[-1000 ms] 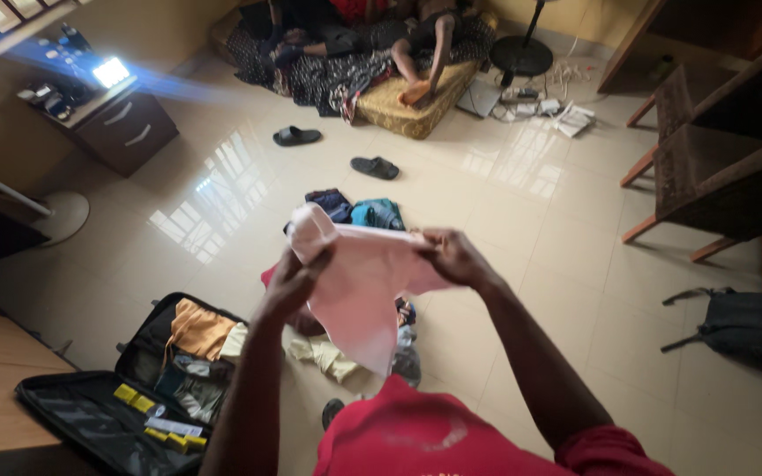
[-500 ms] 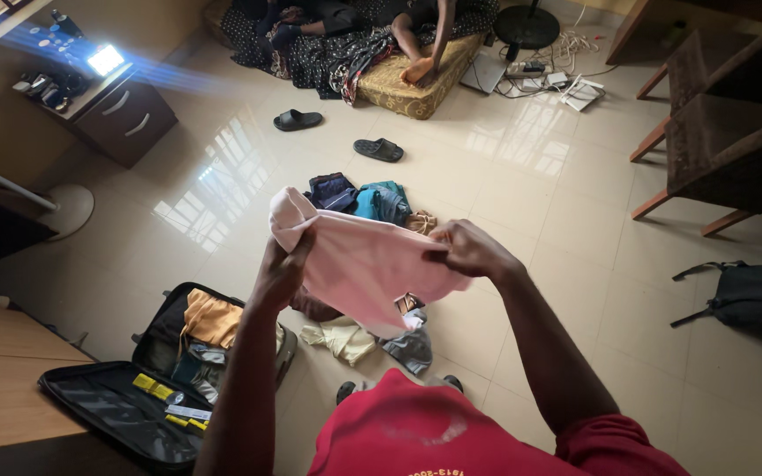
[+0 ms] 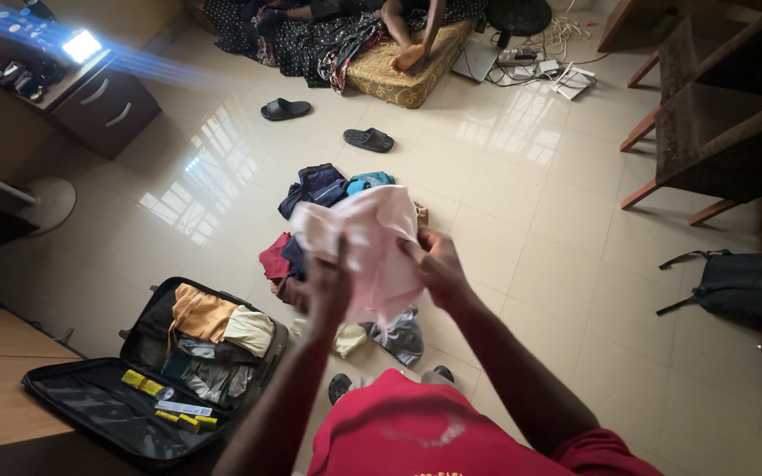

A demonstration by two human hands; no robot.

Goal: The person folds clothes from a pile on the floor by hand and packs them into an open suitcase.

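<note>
The pink garment [image 3: 372,242] is held bunched in mid-air at chest height, above a pile of clothes [image 3: 310,256] on the tiled floor [image 3: 531,220]. The left hand [image 3: 326,291] grips the garment's lower left portion, fingers closed on the cloth. The right hand [image 3: 434,264] grips its right edge, fingers also pinched on the fabric. The two hands are close together. To the left of the pile, an open black suitcase [image 3: 134,388] lies on the floor, containing folded clothing. Two dark sandals [image 3: 368,139] lie farther away on the floor. A black backpack [image 3: 743,286] sits at the right, beside wooden shelving [image 3: 716,132]. A dark cabinet [image 3: 103,110] stands at upper left.
</note>
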